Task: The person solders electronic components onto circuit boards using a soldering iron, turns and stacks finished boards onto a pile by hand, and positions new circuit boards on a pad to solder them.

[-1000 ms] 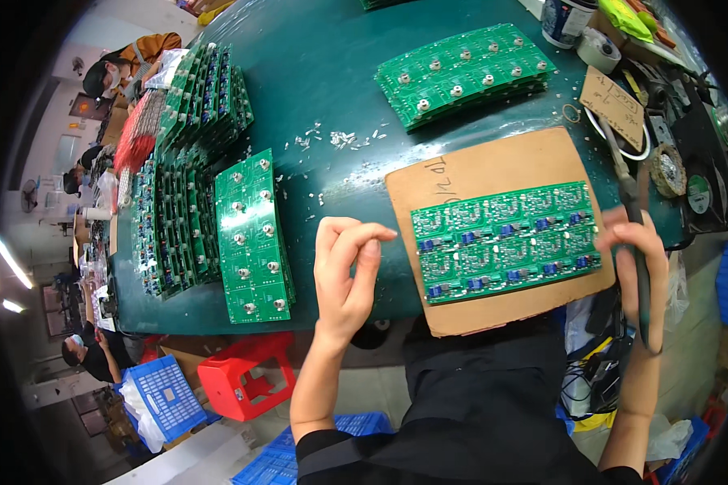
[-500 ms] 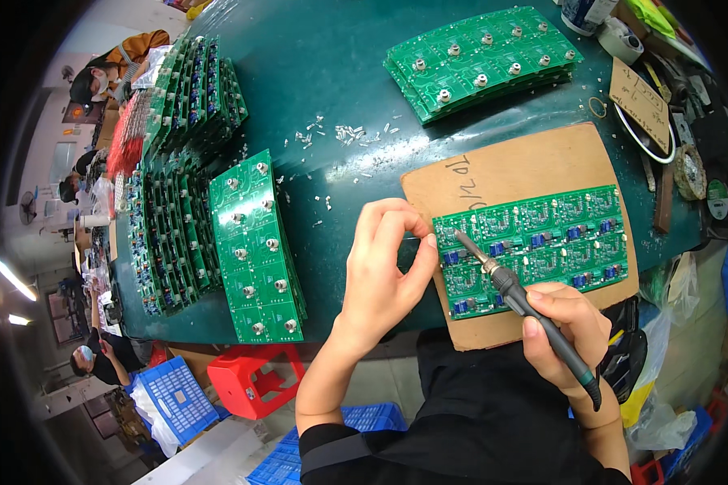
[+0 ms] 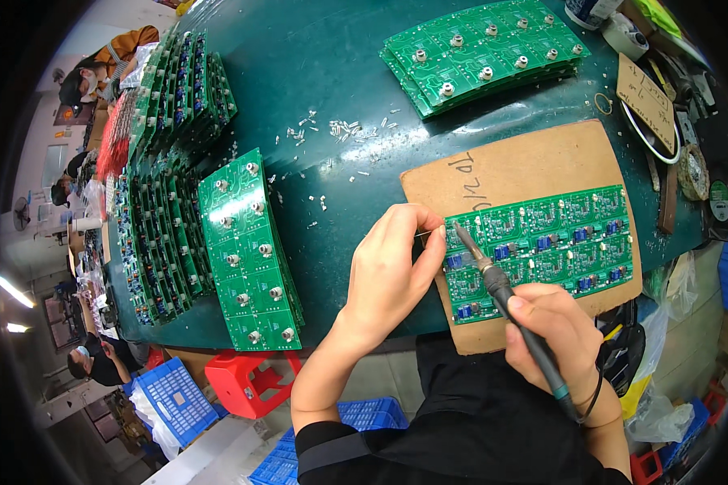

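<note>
A green circuit board panel with blue parts lies on a brown cardboard sheet. My right hand is closed round the grey grip of a soldering iron; the tip points at the panel's far left corner. Beside that corner, my left hand pinches a thin strand of solder wire between thumb and forefinger. Only a short bit of the strand shows. The fingertips are close to the iron's tip; whether wire and tip touch, I cannot tell.
Stacked green panels with round metal connectors stand at the far right, another such stack at left. Upright rows of boards line the left side. Small clear bits litter the green table. Tools and tape crowd the right edge.
The iron has turned slightly more upright, its handle end shifting left with my right hand. My left fingers have come together at the panel's corner, and the thin strand now shows.
</note>
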Motion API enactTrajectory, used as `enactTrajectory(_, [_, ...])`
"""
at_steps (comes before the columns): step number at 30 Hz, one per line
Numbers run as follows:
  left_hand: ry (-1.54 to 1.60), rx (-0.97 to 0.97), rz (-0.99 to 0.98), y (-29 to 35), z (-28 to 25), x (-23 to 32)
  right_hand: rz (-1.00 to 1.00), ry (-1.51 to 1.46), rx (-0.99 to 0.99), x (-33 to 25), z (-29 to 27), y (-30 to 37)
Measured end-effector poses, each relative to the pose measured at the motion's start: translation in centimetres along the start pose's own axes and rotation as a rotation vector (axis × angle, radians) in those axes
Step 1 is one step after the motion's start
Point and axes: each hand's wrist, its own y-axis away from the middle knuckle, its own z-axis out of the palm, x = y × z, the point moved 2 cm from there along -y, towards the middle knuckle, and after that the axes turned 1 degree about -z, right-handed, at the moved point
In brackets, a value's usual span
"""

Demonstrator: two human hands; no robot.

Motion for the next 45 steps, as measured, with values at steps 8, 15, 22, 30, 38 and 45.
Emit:
enactTrajectory(8, [-0.074, 0.085, 0.047, 0.2, 0.5, 0.3, 0.046, -0.002, -0.006, -0.7, -0.8, -0.9])
enactTrajectory(15, [-0.137, 0.104, 0.147, 0.4, 0.9, 0.3, 0.081, -0.045, -0.008, -0.4, -1.4, -1.0])
enactTrajectory(22, [-0.162, 0.113, 0.201, 0.3, 0.7, 0.8, 0.075, -0.069, -0.022, 0.1, -2.0, -0.8])
enactTrajectory(30, [0.04, 0.063, 0.108, -0.7, 0.6, 2.8, 0.171, -0.094, 0.124, 0.5, -4.5, 1.1])
enactTrajectory(38, [-0.052, 0.002, 0.134, -1.3, 3.1, 2.3, 0.112, -0.022, 0.111, 1.4, -3.7, 0.6])
enactTrajectory(45, [-0.009, -0.019, 0.099, -1.7, 2.8, 2.5, 0.13, -0.058, 0.085, 1.3, -4.1, 0.9])
